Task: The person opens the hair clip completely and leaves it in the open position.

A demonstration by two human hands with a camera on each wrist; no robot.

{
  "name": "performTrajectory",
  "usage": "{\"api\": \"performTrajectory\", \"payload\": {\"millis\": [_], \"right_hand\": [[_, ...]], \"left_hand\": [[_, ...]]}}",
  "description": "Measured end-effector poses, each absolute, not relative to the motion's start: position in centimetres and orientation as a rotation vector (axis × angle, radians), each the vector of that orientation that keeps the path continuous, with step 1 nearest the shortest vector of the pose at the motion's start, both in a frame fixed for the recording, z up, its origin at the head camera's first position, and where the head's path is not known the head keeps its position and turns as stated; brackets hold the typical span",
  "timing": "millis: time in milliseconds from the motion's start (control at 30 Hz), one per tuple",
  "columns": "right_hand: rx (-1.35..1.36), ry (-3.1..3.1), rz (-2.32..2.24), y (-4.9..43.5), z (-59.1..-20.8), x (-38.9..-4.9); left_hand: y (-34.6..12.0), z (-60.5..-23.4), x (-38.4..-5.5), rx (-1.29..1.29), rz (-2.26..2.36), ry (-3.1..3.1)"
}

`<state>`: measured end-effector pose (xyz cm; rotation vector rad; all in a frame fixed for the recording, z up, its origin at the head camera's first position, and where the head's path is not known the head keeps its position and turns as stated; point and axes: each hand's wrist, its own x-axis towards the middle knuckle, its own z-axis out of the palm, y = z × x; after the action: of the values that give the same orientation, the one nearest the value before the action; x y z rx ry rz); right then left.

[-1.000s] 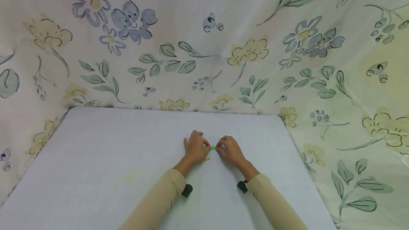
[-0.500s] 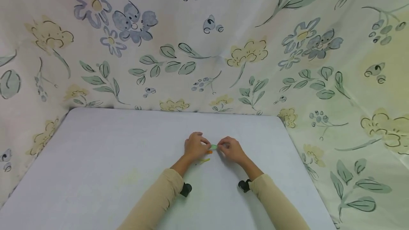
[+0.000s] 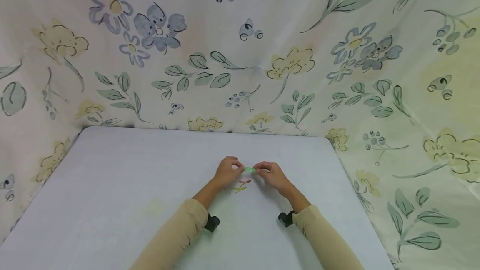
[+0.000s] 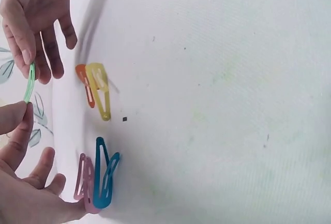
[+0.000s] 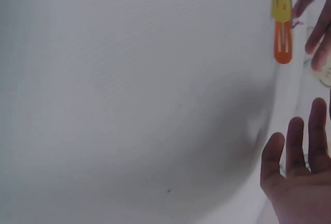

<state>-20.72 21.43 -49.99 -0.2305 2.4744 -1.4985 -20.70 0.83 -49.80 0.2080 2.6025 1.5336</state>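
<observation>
A small green snap hair clip (image 3: 249, 169) is stretched between my two hands. The thumb and forefinger of my left hand (image 3: 227, 172) pinch one end, its other fingers spread loosely. My right hand (image 3: 273, 176) pinches the opposite end between thumb and fingertips. In the left wrist view the green clip (image 4: 30, 81) appears edge-on and slightly bowed. Below the hands, on the white surface, an orange hair clip (image 4: 84, 79) lies partly under a yellow hair clip (image 4: 98, 81). Near my left hand lie a blue clip (image 4: 102, 198) and pink clips (image 4: 89, 193); the head view hides them.
A white-covered table (image 3: 150, 203) spreads under both arms. Floral fabric (image 3: 240, 53) hangs behind its far edge and along the sides. Black wrist cameras (image 3: 212, 223) sit by both sleeves. A tiny dark square (image 4: 124, 119) lies near the yellow clip.
Both hands have shifted slightly away with the green clip still between them. The orange clip, earlier hidden beneath the left hand, now shows beside the yellow one.
</observation>
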Motion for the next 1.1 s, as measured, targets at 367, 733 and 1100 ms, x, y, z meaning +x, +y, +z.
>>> {"api": "performTrajectory", "payload": {"millis": [367,733,1100], "right_hand": [[-0.218,2.195,-1.723,21.0,-48.7,-20.8],[-0.289,2.103,-1.810,21.0,-48.4,-21.0],[-0.249,2.079,-1.845,20.4,-48.0,-21.2]], "left_hand": [[-0.4,-48.0,-20.5,0.115,1.698,2.370],[-1.2,-47.4,-20.5,0.092,1.736,2.226],[-1.6,-47.2,-20.5,0.076,1.790,2.144]]}}
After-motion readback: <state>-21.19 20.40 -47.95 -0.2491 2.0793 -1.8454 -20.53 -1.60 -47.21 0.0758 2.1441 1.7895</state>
